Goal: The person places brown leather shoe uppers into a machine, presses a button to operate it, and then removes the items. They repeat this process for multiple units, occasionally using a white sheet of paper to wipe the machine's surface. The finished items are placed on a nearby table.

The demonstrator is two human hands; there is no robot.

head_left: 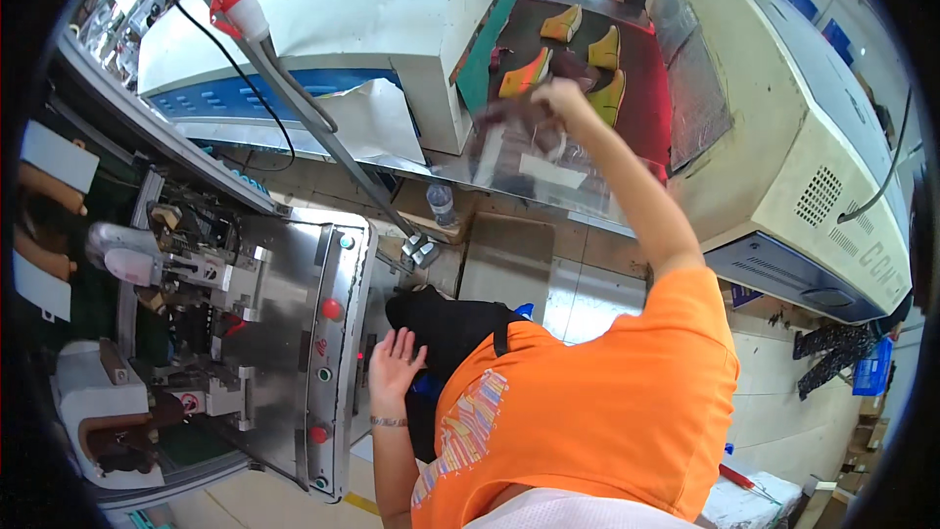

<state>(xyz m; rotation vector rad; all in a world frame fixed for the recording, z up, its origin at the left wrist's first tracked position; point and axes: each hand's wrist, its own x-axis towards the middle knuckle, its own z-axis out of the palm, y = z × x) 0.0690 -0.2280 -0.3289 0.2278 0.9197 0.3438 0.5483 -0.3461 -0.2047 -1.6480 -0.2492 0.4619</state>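
My right hand (560, 101) is stretched forward over the near end of the conveyor belt (648, 88), its fingers closed on a dark brown piece (519, 120). Motion smears that piece, so its exact kind does not show. Just beyond the hand, several yellow-green and orange shoe lasts (604, 47) lie on the belt. Low at my left side, my left hand (396, 364) is empty with its fingers apart. It is close to the metal control panel (328, 333) of a machine, which carries red and green buttons.
The machine's clamps (220, 279) and brown parts (117, 426) fill the left. White housings flank the belt, one at left (323, 10) and one at right (783, 167). A metal pole (323, 127) slants across. Below the belt stands a plastic bottle (441, 204).
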